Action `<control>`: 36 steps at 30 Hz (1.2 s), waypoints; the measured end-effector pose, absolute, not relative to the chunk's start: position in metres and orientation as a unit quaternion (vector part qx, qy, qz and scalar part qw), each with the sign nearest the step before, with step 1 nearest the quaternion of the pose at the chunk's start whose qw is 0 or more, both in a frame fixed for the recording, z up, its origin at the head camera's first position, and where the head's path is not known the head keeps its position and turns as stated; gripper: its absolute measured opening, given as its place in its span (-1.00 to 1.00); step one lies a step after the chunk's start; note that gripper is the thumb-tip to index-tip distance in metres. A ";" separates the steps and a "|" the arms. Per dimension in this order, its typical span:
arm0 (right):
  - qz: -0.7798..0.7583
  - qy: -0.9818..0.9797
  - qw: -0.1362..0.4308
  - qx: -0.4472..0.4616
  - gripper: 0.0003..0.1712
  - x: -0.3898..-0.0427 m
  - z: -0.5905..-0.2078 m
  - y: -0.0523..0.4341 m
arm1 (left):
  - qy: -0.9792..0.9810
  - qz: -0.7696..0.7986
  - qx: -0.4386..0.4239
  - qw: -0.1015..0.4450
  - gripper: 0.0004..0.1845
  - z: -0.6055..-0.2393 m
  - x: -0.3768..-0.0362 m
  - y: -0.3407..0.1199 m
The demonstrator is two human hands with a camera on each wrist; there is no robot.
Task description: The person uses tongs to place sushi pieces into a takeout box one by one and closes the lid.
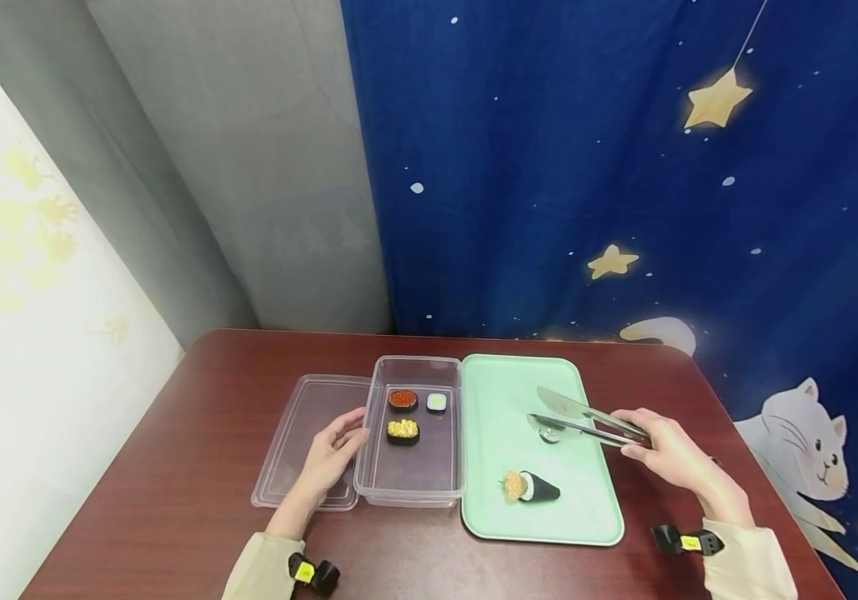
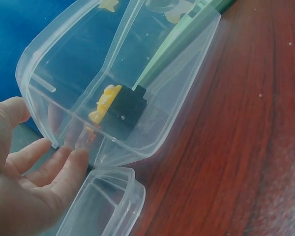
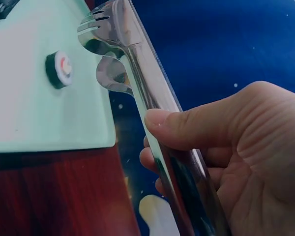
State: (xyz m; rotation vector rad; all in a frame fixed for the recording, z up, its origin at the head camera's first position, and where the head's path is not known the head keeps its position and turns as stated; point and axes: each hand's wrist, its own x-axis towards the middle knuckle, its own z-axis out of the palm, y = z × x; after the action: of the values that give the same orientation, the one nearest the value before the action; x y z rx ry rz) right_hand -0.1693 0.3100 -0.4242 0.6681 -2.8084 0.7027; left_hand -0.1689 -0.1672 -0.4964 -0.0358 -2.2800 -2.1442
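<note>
Right hand (image 3: 258, 152) nearest the lens, grip holding steel tongs (image 3: 145, 73), ends parted; I see the maki roll (image 3: 59, 70), cut face up, lying leftward, near those ends.

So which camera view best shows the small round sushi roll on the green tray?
The right wrist view: the sushi roll appears close up and unobstructed, its reddish filling visible. The head view shows it small and indistinct by the tongs; the left wrist view doesn't show it.
</note>
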 end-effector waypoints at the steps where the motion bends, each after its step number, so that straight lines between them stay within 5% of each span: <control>1: 0.239 -0.941 0.084 0.225 -0.50 -0.169 -0.427 0.311 | -0.729 -0.685 -0.011 0.006 -0.53 -0.497 -0.169 -0.167; 18: 0.245 -0.949 0.039 0.194 -0.51 -0.170 -0.446 0.317 | -0.723 -0.690 -0.007 0.005 -0.53 -0.500 -0.170 -0.167; 36: 0.225 -0.946 0.075 0.222 -0.57 -0.172 -0.451 0.318 | -0.728 -0.686 -0.009 0.006 -0.52 -0.500 -0.170 -0.167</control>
State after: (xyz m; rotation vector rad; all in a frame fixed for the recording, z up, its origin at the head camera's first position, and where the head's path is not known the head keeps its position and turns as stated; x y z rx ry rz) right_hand -0.1722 0.3185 -0.4508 0.6663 -2.8372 0.6751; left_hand -0.1703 -0.1675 -0.4996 -0.0267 -2.2782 -2.1464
